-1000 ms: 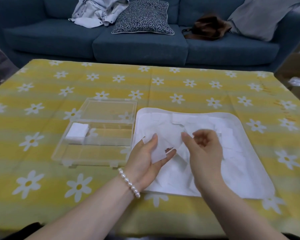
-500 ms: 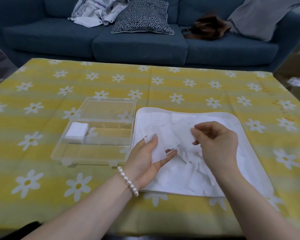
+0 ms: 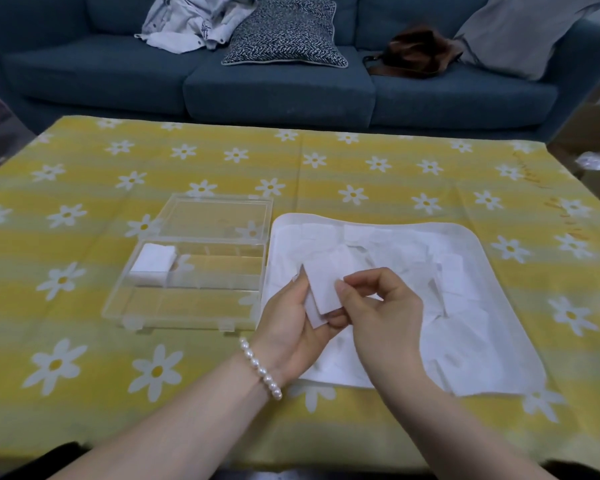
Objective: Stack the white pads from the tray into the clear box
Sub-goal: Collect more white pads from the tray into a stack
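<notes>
**A:** White pads (image 3: 388,271) lie loose and overlapping in a white tray (image 3: 471,244) on the right of the tabletop (image 3: 361,168). What are the hands doing?

**B:** The left hand (image 3: 291,327) holds a small stack of pads (image 3: 321,292) upright above the tray's near left corner, thumb on one side and fingers curled behind. The right hand (image 3: 381,313) pinches the stack's right edge between thumb and forefinger.

**A:** And the clear box (image 3: 187,296)?

**B:** It sits just beside the tray on the left, lid (image 3: 219,218) folded open away from the person. A pile of pads (image 3: 153,265) fills the far left end of its inside.

**A:** Anything else?

**B:** A pearl bracelet (image 3: 260,368) circles the left wrist. The tabletop has a yellow cloth printed with daisies. Behind it stands a blue sofa (image 3: 278,91) with a patterned cushion (image 3: 284,32).
</notes>
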The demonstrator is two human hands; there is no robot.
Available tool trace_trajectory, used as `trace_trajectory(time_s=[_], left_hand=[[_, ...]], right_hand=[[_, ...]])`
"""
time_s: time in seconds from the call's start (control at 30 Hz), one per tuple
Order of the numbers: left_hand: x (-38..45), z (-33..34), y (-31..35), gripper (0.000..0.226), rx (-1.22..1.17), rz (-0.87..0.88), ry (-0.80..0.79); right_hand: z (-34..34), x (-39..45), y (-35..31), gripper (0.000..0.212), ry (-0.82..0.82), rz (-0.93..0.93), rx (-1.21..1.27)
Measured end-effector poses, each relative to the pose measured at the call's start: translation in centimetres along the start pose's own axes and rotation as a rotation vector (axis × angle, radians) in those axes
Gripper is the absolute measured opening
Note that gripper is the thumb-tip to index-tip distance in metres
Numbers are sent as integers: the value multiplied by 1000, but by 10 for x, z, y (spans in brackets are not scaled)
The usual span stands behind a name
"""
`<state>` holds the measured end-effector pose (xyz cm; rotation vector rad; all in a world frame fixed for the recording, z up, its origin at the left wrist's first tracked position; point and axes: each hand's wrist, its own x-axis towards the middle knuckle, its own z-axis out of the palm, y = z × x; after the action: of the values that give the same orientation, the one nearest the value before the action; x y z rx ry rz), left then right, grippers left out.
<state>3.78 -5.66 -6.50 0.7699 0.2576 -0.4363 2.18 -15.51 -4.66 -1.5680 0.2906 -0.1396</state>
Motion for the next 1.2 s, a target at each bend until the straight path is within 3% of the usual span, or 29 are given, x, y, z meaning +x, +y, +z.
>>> trace_trajectory(time_s=[0.13, 0.27, 0.37, 0.47, 0.57, 0.67, 0.83, 0.97, 1.2], left_hand=[[-1, 0, 0, 79, -3, -38, 0], [0, -3, 2, 39, 38, -5, 30], [1, -4, 5, 34, -32, -15, 34], [1, -4, 6, 29, -51, -17, 8], [0, -3, 6, 28, -29, -10, 6], [0, -3, 5, 28, -13, -11, 14], [4, -7, 6, 27, 32, 2, 65], [5, -8, 8, 37, -1, -12, 91], [1, -1, 7, 71, 4, -97, -26]], right_hand=[[1, -2, 10, 21, 1, -87, -207], [-4, 2, 2, 15, 43, -200, -270], [-19, 23, -8, 8, 111, -173, -226], [-32, 35, -14, 6, -107, 64, -187], [-34, 34, -13, 7, -230, 111, -152], [-36, 38, -10, 7, -181, 134, -137], [-42, 44, -10, 9, 64, 74, 22], [-29, 26, -12, 8, -4, 122, 203], [-5, -1, 3, 15, -109, 220, 155]])
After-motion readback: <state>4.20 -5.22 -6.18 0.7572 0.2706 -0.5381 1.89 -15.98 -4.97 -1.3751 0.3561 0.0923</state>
